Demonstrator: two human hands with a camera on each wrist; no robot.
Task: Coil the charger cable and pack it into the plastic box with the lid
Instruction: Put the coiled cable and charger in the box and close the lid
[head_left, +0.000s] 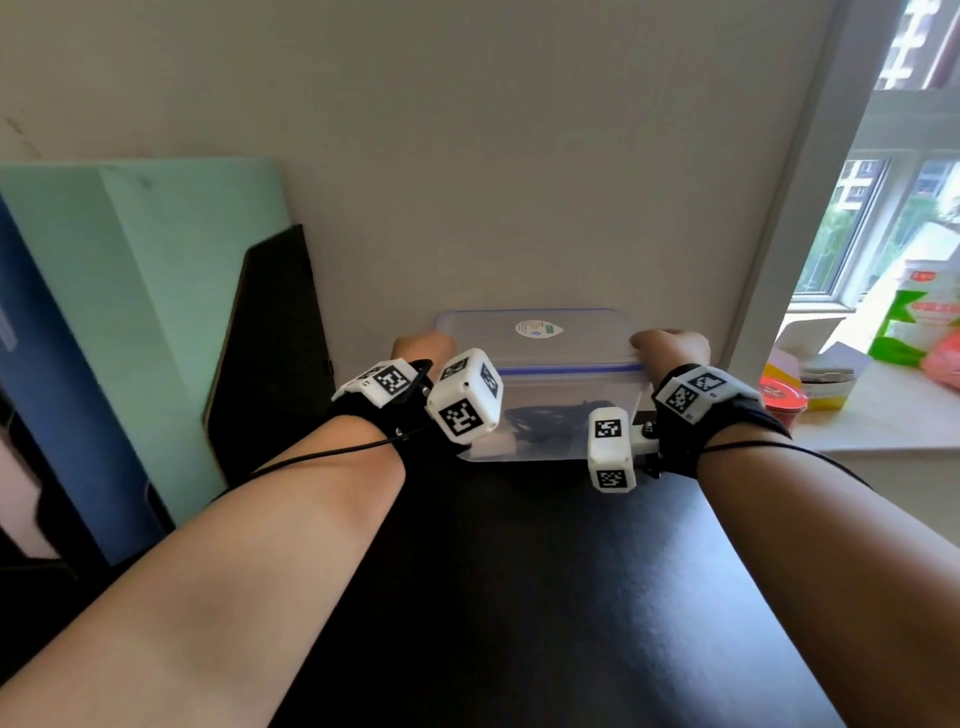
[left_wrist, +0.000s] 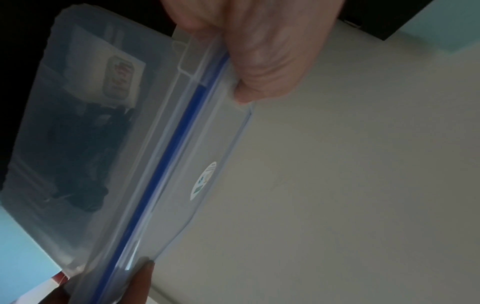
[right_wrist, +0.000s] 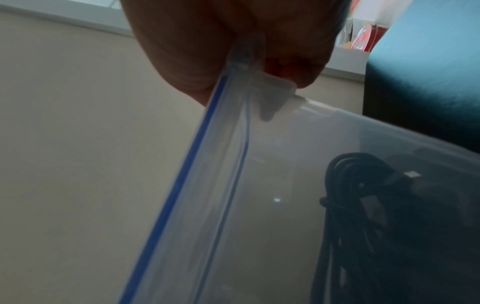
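Observation:
A clear plastic box (head_left: 566, 400) stands on the dark table against the wall, with its blue-sealed lid (head_left: 535, 338) lying on top. Inside it the coiled black charger cable (head_left: 550, 421) and a white plug (left_wrist: 114, 78) show through the wall. My left hand (head_left: 423, 345) grips the lid's left end, thumb on top and fingers curled round the side clip (left_wrist: 189, 51). My right hand (head_left: 670, 345) grips the right end the same way, pinching the lid edge and its clip (right_wrist: 275, 90). The coil (right_wrist: 376, 216) also shows in the right wrist view.
The dark table (head_left: 545, 597) stretches toward me from the box. A black board (head_left: 270, 343) and a pale green panel (head_left: 171, 291) lean at the left. On the windowsill (head_left: 883, 415) at the right stand a red tin, small boxes and packets.

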